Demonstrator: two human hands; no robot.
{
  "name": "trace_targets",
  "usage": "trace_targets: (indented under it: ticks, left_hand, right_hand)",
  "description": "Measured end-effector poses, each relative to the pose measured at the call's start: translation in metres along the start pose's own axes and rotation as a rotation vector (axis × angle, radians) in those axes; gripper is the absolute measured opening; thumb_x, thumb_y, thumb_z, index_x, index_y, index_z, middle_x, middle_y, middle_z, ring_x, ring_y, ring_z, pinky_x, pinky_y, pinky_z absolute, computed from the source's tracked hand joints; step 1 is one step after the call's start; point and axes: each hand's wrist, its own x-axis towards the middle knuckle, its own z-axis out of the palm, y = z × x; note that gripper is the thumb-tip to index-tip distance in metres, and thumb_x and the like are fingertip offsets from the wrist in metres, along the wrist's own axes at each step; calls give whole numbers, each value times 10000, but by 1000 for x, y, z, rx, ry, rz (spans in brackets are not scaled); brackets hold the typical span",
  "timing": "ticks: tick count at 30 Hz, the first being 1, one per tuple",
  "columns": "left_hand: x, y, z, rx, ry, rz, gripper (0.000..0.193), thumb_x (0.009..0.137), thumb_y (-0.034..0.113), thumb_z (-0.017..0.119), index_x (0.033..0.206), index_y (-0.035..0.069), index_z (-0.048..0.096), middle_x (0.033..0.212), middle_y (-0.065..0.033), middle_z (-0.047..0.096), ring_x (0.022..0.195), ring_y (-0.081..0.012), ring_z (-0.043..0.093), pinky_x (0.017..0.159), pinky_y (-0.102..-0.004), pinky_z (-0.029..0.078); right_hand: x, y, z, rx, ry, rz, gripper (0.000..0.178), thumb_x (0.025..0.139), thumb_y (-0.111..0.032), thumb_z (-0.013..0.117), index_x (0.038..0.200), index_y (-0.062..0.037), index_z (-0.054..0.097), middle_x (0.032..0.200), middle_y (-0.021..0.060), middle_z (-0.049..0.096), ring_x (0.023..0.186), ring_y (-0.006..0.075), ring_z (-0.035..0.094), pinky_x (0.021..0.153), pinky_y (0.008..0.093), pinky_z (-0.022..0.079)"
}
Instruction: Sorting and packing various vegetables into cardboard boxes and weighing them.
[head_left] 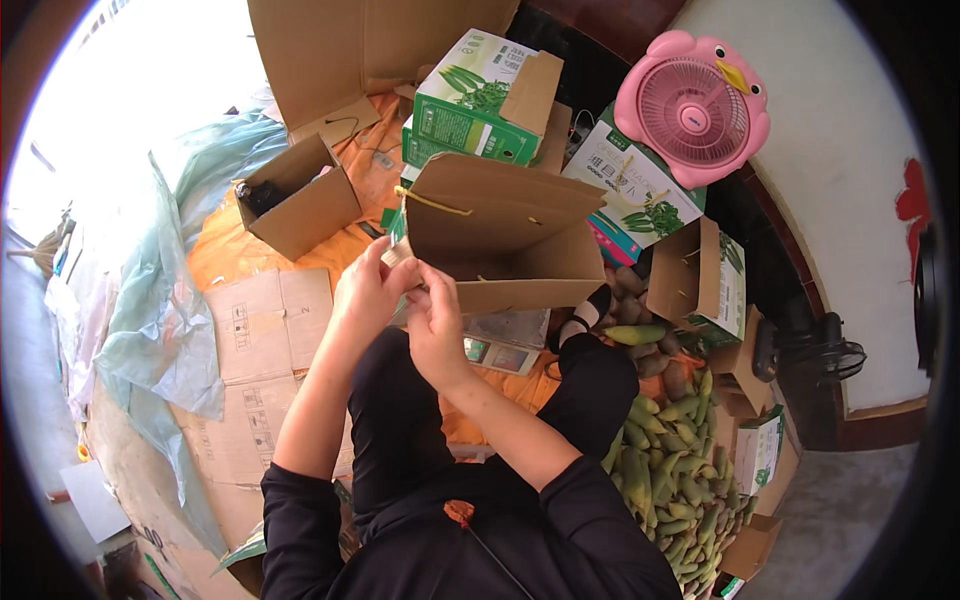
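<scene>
An open cardboard carton [510,225], brown inside, stands in front of me with its opening toward me. Yellow cord loops [433,203] hang from its inner walls. At its left side, by a green printed edge, my left hand [365,285] is closed with thumb and fingertips pressed together. Close beside it, at the carton's near left corner, my right hand [437,325] is closed in a pinch, its fingertips almost meeting those of the left. What lies between the fingers is too small to make out.
Green-and-white printed cartons [480,100] are stacked behind. A pink fan [692,112] stands at the far right. Beside my right leg lies a heap of green, pod-like vegetables [680,490]. Flattened cardboard [265,335], a small open box [310,200] and plastic sheeting [150,320] lie left.
</scene>
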Motion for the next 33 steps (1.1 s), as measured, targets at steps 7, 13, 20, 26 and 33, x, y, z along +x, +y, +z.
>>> trace_targets:
  ticks: [7, 13, 20, 26, 33]
  left_hand:
    - [44, -9, -1, 84, -195, -278, 482, 778, 307, 646, 1041, -91, 575, 762, -215, 651, 650, -284, 665, 609, -357, 532]
    - [61, -26, 0, 121, -251, -346, 292, 728, 64, 549, 976, -89, 567, 710, -191, 631, 547, -229, 639, 488, -321, 523]
    - [68, -43, -5, 63, -220, -327, 364, 739, 32, 520, 1084, -76, 566, 804, -199, 646, 571, -240, 645, 500, -327, 527]
    - [73, -80, 4, 19, -266, -320, 465, 749, 47, 527, 1207, -34, 527, 840, -181, 651, 579, -218, 641, 520, -325, 528]
    - [85, -114, 20, -15, -251, -376, 463, 795, 157, 604, 1216, -25, 536, 930, -159, 650, 698, -200, 642, 604, -320, 518]
  right_hand:
    - [-1, 5, 10, 31, -177, 100, 512, 845, 118, 405, 1337, 54, 275, 1289, 160, 296, 1209, 265, 438, 1041, 358, 372]
    - [15, 1, 3, 59, -348, 173, 468, 852, 44, 498, 1301, 42, 368, 1253, 156, 405, 1174, 250, 496, 922, 330, 474]
    - [63, -26, -90, -699, -446, 135, 496, 745, -91, 674, 1216, -66, 524, 1137, 127, 580, 1001, 279, 592, 844, 364, 469]
    - [58, 23, -183, -1332, -522, 16, 316, 732, -167, 684, 1044, -133, 644, 982, 87, 637, 924, 293, 599, 871, 407, 430]
    - [44, 53, -194, -1284, -602, 129, 146, 775, -157, 636, 912, -117, 668, 835, 91, 637, 863, 294, 600, 754, 427, 480]
